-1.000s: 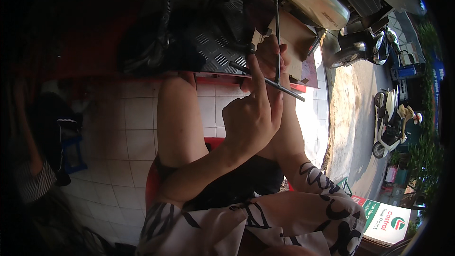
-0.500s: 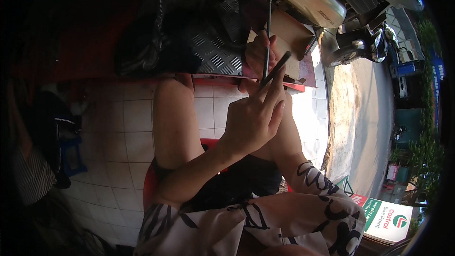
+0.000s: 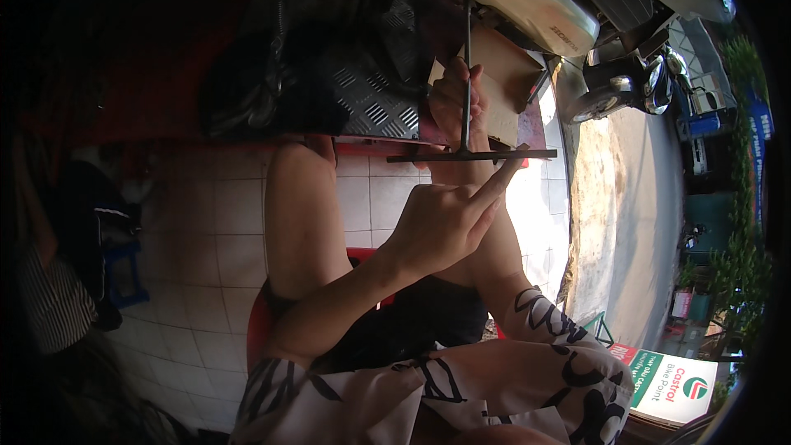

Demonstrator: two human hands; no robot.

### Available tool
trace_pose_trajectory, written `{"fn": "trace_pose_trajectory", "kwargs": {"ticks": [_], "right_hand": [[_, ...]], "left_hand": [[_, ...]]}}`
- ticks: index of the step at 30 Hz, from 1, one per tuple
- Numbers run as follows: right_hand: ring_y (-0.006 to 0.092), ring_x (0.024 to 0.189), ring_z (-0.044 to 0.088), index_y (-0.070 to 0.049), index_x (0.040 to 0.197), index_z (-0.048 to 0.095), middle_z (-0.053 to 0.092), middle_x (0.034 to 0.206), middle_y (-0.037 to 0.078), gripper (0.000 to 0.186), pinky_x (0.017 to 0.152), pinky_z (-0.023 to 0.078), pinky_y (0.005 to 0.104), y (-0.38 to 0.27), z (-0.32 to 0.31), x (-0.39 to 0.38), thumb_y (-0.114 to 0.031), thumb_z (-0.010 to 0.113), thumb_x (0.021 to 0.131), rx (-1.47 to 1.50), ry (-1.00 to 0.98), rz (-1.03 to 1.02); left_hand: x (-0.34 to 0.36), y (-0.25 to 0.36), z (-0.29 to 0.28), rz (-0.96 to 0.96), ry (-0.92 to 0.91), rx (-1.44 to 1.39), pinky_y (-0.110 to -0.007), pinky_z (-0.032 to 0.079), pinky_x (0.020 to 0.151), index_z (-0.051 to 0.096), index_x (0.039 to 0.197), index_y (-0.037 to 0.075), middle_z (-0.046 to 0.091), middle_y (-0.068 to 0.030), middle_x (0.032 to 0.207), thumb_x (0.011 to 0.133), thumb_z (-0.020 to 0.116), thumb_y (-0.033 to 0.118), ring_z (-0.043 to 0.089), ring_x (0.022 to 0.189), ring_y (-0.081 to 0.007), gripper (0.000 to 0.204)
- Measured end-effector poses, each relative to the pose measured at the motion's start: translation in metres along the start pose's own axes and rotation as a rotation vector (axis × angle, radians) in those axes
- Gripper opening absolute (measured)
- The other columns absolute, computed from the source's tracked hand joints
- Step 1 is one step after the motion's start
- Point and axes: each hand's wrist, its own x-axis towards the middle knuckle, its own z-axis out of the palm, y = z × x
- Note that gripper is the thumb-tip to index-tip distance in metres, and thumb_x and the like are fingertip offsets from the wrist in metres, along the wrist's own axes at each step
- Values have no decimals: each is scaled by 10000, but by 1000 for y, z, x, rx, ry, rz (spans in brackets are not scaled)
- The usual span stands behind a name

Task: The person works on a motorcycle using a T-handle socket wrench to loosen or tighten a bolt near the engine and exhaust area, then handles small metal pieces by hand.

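A dark T-handle wrench [image 3: 467, 119] stretches away from me, its far end beside the pale motorbike body panel [image 3: 527, 2]. What that end meets is too dark to make out. My right hand [image 3: 451, 100] has its fingers curled round the wrench's shaft. The crossbar lies nearly level across the view, nearer to me than that hand. My left hand [image 3: 445, 227] is beneath the bar with a finger stretched out, its tip at the bar's right part. Nothing is gripped in the left hand.
Behind the right hand lies an open cardboard box [image 3: 497, 119]. Dark tread plate [image 3: 375, 99] covers part of the red platform. My bare knees [image 3: 305, 214] flank the work above a tiled floor [image 3: 239, 198]. Another motorbike [image 3: 614, 95] stands at the right by the road.
The wrench has turned: its crossbar went from slanting toward me to lying across the view. My left hand has shifted slightly down, its finger following to the right. The right hand stays on the shaft.
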Motion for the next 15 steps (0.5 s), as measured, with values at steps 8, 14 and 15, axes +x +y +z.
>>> {"fn": "trace_pose_trajectory", "kwargs": {"ticks": [8, 14, 15], "right_hand": [[-19, 392, 414, -8, 934, 523, 464, 536, -40, 275, 337, 335, 130, -8, 6, 1, -277, 533, 993, 258, 78, -144], [-15, 398, 428, -6, 922, 513, 474, 535, -36, 280, 342, 356, 134, -10, -1, 5, -276, 545, 987, 143, -109, -48], [-15, 400, 430, -6, 921, 512, 472, 536, -35, 280, 343, 357, 134, -14, -1, 3, -276, 546, 987, 136, -101, -57]], "left_hand": [[1, 10, -10, -176, 338, 177, -280, 423, 443, 574, 1272, -28, 506, -39, 480, 851, 614, 84, 536, 401, -167, 437], [-14, 4, 2, -394, -195, 157, -381, 470, 477, 597, 1232, 19, 577, -119, 527, 890, 609, 218, 621, 498, -285, 396], [-12, 7, 4, -362, -201, 136, -391, 477, 486, 585, 1252, 34, 580, -123, 535, 892, 607, 213, 622, 503, -289, 403]]}}
